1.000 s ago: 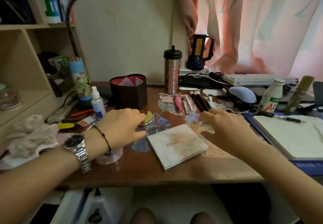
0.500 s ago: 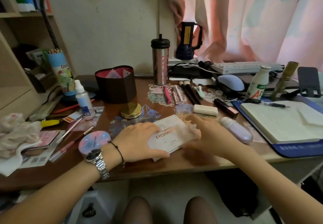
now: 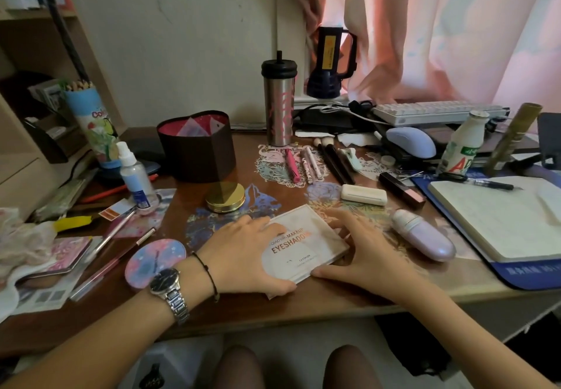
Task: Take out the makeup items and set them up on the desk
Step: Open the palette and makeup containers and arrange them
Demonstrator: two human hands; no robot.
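Bare bench (image 3: 303, 306) lies along the near edge; gold compact (image 3: 225, 197), white case (image 3: 363, 194) and lilac tube (image 3: 423, 234) crowd the middle.

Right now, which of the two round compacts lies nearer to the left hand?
The pastel blue-pink compact, just beside the wrist of the left hand. The gold compact lies farther back, near the dark box.

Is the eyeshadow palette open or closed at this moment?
Closed. The eyeshadow palette lies flat on the desk, printed lid up, no pans showing; left hand and right hand hold its edges.
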